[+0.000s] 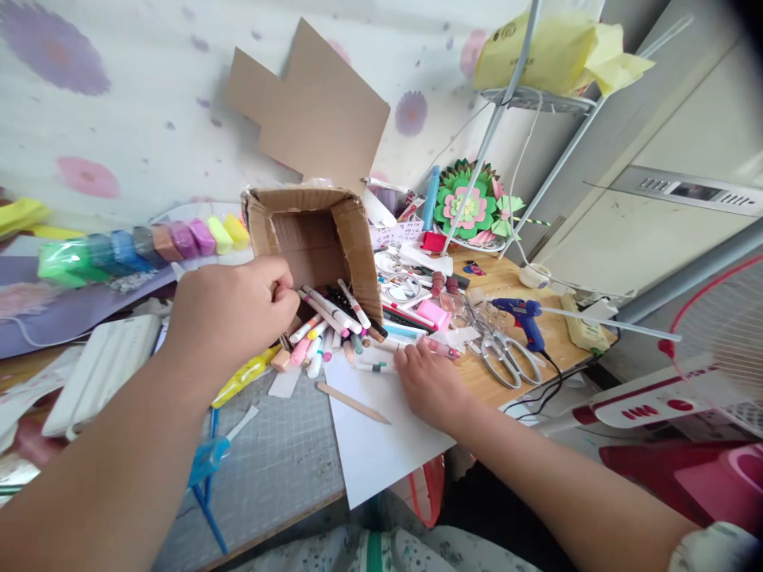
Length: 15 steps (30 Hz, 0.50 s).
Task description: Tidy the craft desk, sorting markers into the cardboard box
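A cardboard box (358, 246) lies tipped on its side, its mouth facing me. Markers (334, 310) spill from it onto the table. My left hand (235, 306) is closed in a fist in front of the box's left wall; what its fingers hold, if anything, is hidden. Lower right, my right hand (430, 381) rests over the edge of a white paper sheet (381, 445), fingers reaching forward and a little apart. Just beyond those fingertips is a pink marker (439, 348), and a white marker (375, 367) lies to their left. A pointed wooden stick (354, 403) crosses the sheet.
Scissors (504, 357) and a blue glue gun (521, 318) lie at right. Coloured clay packs (125, 250) line the left side, behind a white device (104, 373). A cut cardboard piece (322, 103) leans on the wall. A fan (724, 342) stands at far right.
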### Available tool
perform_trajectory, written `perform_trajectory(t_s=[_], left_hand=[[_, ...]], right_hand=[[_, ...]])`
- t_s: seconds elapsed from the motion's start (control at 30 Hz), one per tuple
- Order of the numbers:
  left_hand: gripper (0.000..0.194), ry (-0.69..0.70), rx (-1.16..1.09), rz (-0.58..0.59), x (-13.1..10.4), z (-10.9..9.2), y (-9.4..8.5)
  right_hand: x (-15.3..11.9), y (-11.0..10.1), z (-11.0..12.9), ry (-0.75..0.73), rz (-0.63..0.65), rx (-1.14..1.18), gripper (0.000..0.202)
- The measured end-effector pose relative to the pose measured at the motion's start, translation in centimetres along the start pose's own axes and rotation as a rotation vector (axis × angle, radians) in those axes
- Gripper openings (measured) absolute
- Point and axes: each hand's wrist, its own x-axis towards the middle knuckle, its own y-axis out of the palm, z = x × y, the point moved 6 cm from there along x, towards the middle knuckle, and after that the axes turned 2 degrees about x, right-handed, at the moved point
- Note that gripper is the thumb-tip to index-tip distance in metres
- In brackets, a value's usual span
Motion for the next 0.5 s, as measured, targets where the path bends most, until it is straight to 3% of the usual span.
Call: perform_trajectory(t_s=[0.13, 0.33, 0.4, 0.5], left_hand=[[0.015, -0.027, 0.005, -0.016, 0.2, 0.2, -0.3], [0.016, -0.026, 0.007, 0.038, 0.4, 0.1, -0.4], [0.016, -0.023, 0.010, 0.032, 0.3, 0.1, -0.4], [0.015, -0.016, 0.016, 0.030, 0.3, 0.1, -0.2]], right_hand=[[0.5, -0.7, -1.2, 0.051, 0.107, 0.150, 0.025], [1.0, -1.8, -8.3, 0.352, 0.029, 0.460, 0.014], [1.3, -1.1, -9.1, 0.354, 0.058, 0.475, 0.018], [2.0, -0.2, -8.4, 0.305, 0.103, 0.423, 0.020]])
